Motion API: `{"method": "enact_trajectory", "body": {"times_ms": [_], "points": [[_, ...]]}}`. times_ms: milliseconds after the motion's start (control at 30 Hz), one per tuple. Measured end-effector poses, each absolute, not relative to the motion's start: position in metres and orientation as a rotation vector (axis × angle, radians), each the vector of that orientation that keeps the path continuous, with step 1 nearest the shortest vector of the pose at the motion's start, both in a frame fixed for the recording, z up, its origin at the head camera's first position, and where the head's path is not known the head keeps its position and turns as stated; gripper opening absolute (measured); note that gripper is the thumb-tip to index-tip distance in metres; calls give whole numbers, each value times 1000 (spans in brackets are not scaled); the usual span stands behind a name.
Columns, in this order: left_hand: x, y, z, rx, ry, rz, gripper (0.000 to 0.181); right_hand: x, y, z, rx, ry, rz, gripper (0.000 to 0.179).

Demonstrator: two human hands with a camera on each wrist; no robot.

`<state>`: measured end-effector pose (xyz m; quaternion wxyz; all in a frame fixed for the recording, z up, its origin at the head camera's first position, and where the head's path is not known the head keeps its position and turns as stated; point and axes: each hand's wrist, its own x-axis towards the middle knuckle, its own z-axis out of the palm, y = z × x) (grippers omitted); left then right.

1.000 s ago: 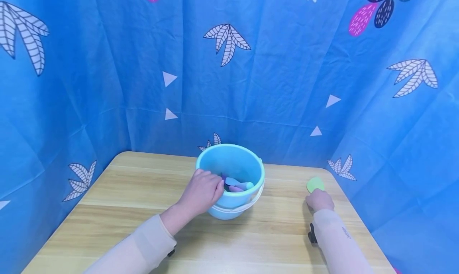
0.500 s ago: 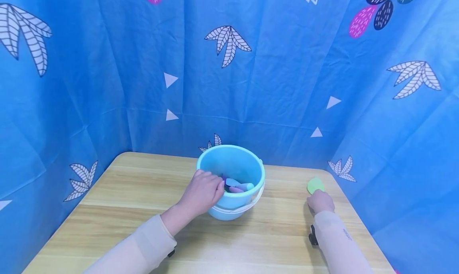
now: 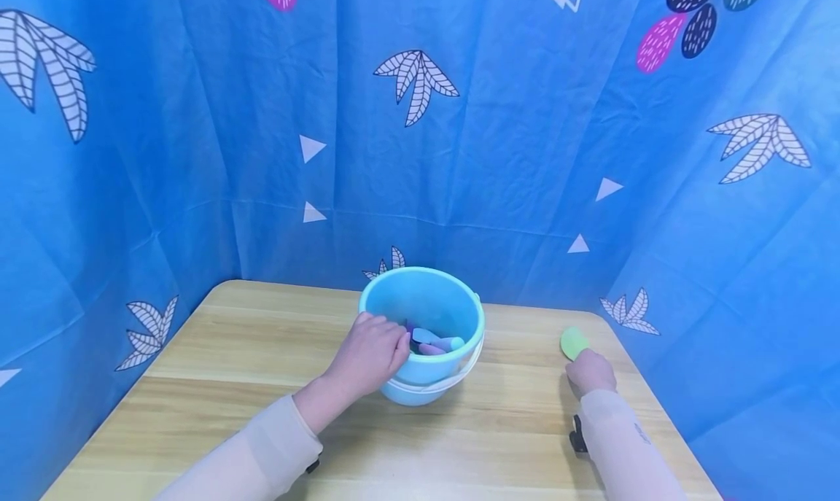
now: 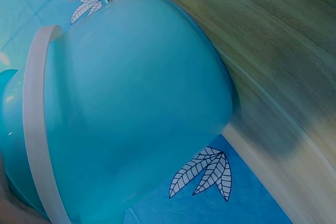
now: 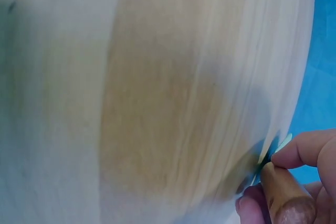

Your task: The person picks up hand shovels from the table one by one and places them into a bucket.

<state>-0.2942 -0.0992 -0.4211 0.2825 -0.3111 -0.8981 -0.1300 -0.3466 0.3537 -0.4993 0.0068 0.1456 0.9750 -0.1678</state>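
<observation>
On the table stands a light blue bucket (image 3: 420,371) with a white carrying handle (image 4: 35,114). My left hand (image 3: 370,348) grips the near left part of its rim, and the fingertips are mostly hidden. Over at the right, my right hand (image 3: 590,373) holds a small tool with a rounded green head (image 3: 573,343). Its brown wooden handle (image 5: 286,192) is pinched between thumb and fingers in the right wrist view. The green head stands tilted, pointing away from me, close over the table. Inside the bucket lie a blue piece with a teal end (image 3: 440,339) and a purple piece (image 3: 430,349).
The pale wooden table (image 3: 262,340) has rounded far corners. A blue patterned curtain (image 3: 512,158) hangs behind it and along both sides. The bucket stands near the back edge; my right hand is near the right edge.
My right hand has shifted slightly right and toward me, and the green head has turned from nearly flat to tilted. The left hand and bucket stay in place.
</observation>
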Motion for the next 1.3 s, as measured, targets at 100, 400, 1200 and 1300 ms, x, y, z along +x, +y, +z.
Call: {"method": "enact_trajectory", "body": {"times_ms": [100,400,1200,1300], "points": [[-294,-99,-422,-836,-2396,-350,25,-346,353,-499,448,3049,-520,21],[-295,-100,-424,-837,-2388,-340,27,-344,353,-493,408,3047,-498,19],[-295,-98,-423,-836,-2396,-349,24,-341,348,-470,397,2996,-496,23],[-295,-99,-423,-838,-2395,-343,26,-339,347,-466,402,2985,-510,24]]}}
